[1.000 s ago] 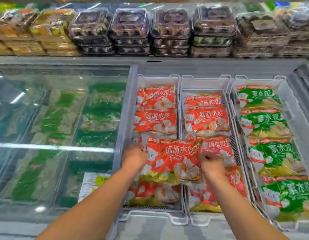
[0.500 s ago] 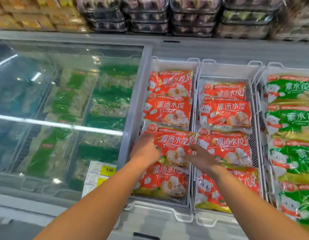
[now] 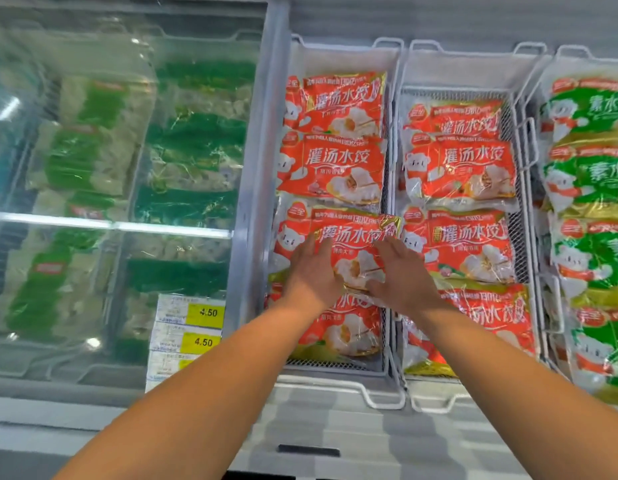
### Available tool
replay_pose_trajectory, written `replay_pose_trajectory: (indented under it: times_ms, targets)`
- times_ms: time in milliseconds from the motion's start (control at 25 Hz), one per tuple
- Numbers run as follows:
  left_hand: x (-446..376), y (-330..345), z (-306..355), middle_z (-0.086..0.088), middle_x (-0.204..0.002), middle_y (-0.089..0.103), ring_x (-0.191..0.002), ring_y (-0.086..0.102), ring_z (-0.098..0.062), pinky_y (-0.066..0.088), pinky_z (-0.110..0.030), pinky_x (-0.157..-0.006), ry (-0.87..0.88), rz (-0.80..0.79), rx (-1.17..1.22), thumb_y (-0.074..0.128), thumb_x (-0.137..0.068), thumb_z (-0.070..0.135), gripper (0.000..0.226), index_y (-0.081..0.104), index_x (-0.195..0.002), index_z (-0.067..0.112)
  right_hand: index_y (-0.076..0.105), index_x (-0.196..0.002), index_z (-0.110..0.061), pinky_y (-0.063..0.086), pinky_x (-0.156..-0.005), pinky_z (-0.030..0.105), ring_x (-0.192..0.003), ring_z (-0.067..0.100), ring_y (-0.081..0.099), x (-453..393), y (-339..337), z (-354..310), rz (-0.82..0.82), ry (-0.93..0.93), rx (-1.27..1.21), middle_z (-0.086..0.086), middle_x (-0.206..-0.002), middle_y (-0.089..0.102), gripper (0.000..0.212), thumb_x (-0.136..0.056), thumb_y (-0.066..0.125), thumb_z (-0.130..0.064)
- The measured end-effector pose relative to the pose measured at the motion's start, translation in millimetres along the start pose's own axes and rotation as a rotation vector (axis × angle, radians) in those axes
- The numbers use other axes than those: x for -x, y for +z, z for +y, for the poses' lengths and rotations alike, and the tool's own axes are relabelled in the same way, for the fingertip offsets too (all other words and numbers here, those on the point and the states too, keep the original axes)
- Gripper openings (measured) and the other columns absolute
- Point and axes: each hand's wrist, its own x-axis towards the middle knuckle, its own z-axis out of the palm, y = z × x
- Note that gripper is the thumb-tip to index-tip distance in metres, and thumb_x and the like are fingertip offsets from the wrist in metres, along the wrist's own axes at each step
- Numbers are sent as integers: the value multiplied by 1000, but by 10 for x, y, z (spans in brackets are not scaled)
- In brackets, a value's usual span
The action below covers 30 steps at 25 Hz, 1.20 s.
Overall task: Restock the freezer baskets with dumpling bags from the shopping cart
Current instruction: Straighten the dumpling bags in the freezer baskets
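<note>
Chest freezer (image 3: 262, 140), white-framed, is running across the whole view, its sliding glass lid (image 3: 127, 168) covering the left half over green packs, with yellow 4.50 price labels (image 3: 203, 311) showing at its near corner. The open right half is holding three white wire baskets side by side: left basket (image 3: 342, 51), middle basket (image 3: 474, 60), both carrying red dumpling bags in overlapping rows, and a right basket (image 3: 546, 133) carrying green bags (image 3: 591, 174). Newly placed red bag (image 3: 349, 233) is lying third from the far end of the left basket, long axis running left to right across the basket, its top-right corner riding up on the wire divider toward the middle basket. Left hand (image 3: 314, 268) is pressing flat on the bag's left-centre, fingers straight and gripping nothing; right hand (image 3: 401, 275) is resting flat on its right-lower part, fingers likewise extended. Both hands are sitting on the near half of the bag, the right one nearer the raised corner, so that hand seems better placed for tucking it down. The bag is overlapping the nearest red bag (image 3: 338, 327) below it; little spare room appears to be remaining in this basket. The shopping cart is not in view.
</note>
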Motion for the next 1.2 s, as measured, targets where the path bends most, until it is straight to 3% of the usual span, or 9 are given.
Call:
replay_pose_trajectory:
  times_ms: [200, 440, 720, 840, 960, 1040, 1080, 1200]
  targets:
    - [-391, 223, -28, -4, -163, -11, -148, -13, -37, 6, -55, -120, 24, 134, -120, 53, -90, 51, 82, 1, -153, 36, 6, -154, -31, 19, -120, 47, -150, 29, 3, -401, 97, 166, 19, -124, 226, -1, -163, 0, 92, -85, 65, -47]
    - [-529, 505, -193, -4, -163, -15, -147, -22, -33, -4, -55, -118, -77, 297, -168, 54, -87, 53, 90, -10, -151, 43, -15, -153, -31, 10, -122, 45, -150, 28, -12, -800, 278, 170, -10, -266, 410, 3, -162, -20, 99, -87, 51, -63]
    - [-708, 437, -219, -2, -161, -21, -145, -27, -30, -9, -56, -117, -100, 216, -152, 55, -85, 51, 91, -9, -150, 45, -9, -154, -33, 6, -122, 45, -151, 28, -7, -820, 221, 162, 11, -278, 349, 1, -163, -16, 97, -85, 51, -67]
    - [-579, 348, -184, -3, -164, -9, -149, -15, -31, 1, -53, -119, -79, 248, -110, 61, -85, 48, 89, 3, -153, 39, -3, -155, -31, 6, -122, 47, -151, 30, -2, -692, 213, 156, 37, -268, 318, 4, -164, -9, 96, -85, 52, -66]
    - [-192, 354, -123, -9, -150, 33, -141, 25, -34, 27, -43, -114, 6, 378, -168, 64, -84, 39, 62, 41, -139, 23, 27, -150, -23, 21, -117, 48, -144, 33, 24, -360, 300, 187, 93, -387, 290, 7, -158, 23, 88, -78, 71, -48]
    - [113, 456, -128, -3, -130, 49, -123, 43, -28, 40, -37, -100, 61, 232, -243, 62, -86, 36, 43, 52, -124, 20, 44, -140, -18, 36, -109, 46, -132, 33, 44, -134, 395, 230, 72, -544, 318, 8, -145, 45, 74, -76, 75, -38]
    - [231, 522, -157, -2, -130, 49, -123, 44, -27, 43, -38, -98, 38, 120, -259, 62, -87, 37, 44, 50, -126, 20, 46, -139, -18, 40, -105, 43, -128, 31, 48, -56, 411, 234, -1, -610, 350, 6, -141, 48, 68, -80, 71, -37]
    - [397, 654, -346, -4, -155, 23, -143, 22, -30, 30, -51, -111, -116, -83, -337, 64, -84, 47, 82, 19, -149, 25, 24, -150, -17, 33, -111, 41, -138, 29, 34, 57, 530, 204, -196, -635, 457, 6, -152, 29, 77, -88, 63, -42]
